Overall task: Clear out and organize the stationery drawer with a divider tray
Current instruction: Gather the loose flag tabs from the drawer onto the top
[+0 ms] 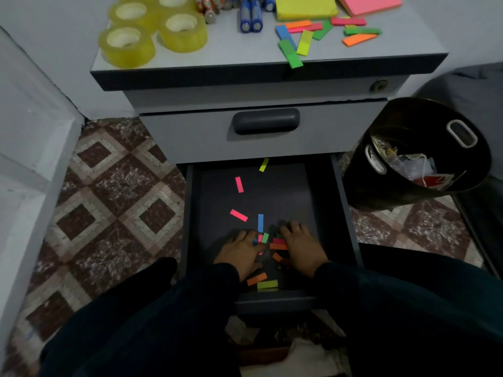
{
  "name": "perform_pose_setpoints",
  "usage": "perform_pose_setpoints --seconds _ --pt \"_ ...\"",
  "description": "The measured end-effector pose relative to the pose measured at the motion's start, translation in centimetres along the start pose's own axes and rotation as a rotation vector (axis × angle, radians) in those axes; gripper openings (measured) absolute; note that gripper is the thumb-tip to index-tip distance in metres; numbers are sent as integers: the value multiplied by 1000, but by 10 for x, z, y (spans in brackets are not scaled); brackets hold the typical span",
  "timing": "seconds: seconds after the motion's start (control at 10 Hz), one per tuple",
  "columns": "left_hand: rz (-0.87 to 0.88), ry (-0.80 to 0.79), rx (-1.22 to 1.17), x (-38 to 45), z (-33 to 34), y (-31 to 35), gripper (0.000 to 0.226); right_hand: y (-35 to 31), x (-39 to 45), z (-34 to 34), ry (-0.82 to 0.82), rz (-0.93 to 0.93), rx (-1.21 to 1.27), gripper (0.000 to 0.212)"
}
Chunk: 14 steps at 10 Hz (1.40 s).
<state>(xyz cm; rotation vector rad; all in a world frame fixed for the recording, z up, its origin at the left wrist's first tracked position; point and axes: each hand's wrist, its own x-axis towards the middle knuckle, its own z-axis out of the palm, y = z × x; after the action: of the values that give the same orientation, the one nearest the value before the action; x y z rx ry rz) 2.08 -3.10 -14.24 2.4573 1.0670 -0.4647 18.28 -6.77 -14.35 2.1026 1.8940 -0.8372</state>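
The floor (114,202) is tiled in a brown and cream diamond pattern, and a grey cabinet (266,77) stands against the pale wall. On its top lie four rolls of clear tape (152,31), some batteries (250,17), a yellow note pad (306,6), a pink note pad (370,4) and a scatter of coloured tabs (321,34); one green tab hangs over the front edge. The bottom drawer (269,227) is pulled out, and on its dark floor lie loose paper flags (239,215) in pink, blue, yellow, orange and green. The left hand (241,254) and the right hand (302,247) lie flat among them, fingers spread, close together, with a small heap of flags between. The back half of the drawer has much free room. At the right a black bin (413,159) holds crumpled waste
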Motion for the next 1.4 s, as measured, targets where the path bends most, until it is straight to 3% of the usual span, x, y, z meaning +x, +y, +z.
perform_pose_setpoints --seconds 0.2,0.5,0.7,0.8,1.1,1.3,1.4 --pt "-111 61 -16 6 1 1 47 -5 -4 8 -31 -35 38 64" --pt "-312 131 -299 16 -2 1 38 -11 -2 10 -30 10 76 58" --pt "-403 -10 -335 24 -5 -3 28 -11 1 14 -71 17 9 54" --pt "-426 -66 -322 26 -7 -2 23 -11 2 14 -78 30 13 53" --pt "-434 -12 -325 27 -3 1 21 -13 1 16 -91 27 65 39" --pt "-434 -59 -417 27 1 0 22 -18 11 16 -192 31 49 28" --pt "-382 12 -495 27 4 1 30 -19 16 15 -262 39 40 31"
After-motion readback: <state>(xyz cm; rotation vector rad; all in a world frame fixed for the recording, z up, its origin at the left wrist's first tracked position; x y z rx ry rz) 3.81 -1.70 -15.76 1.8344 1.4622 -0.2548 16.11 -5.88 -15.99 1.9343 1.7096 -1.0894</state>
